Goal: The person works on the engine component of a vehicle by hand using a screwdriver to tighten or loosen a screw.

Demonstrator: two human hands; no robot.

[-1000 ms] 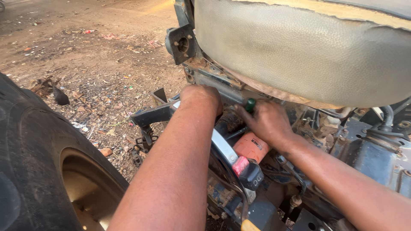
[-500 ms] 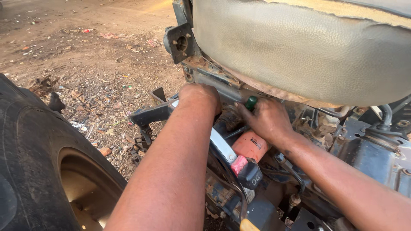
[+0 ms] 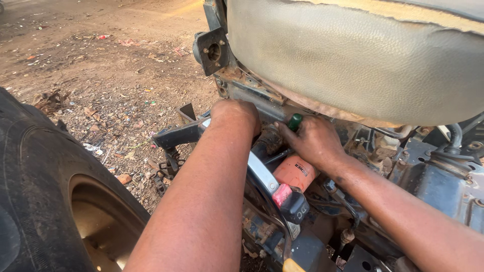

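Note:
My left hand (image 3: 236, 115) reaches down into the machinery under a worn grey seat (image 3: 353, 55), its fingers curled out of sight behind the wrist. My right hand (image 3: 313, 142) is closed around a tool with a green handle (image 3: 295, 121), whose tip is hidden among the parts. Just below both hands sits an orange cylindrical filter (image 3: 294, 172). A grey lever with a red and black knob (image 3: 288, 197) crosses in front of the filter.
A large black tyre (image 3: 45, 186) fills the lower left. Bare dirt ground with litter and dry leaves (image 3: 116, 85) lies beyond. Black brackets (image 3: 174, 136), hoses and dark blue metal parts (image 3: 443, 181) crowd the space under the seat.
Both hands stay in nearly the same place under the seat; the view has shifted only slightly.

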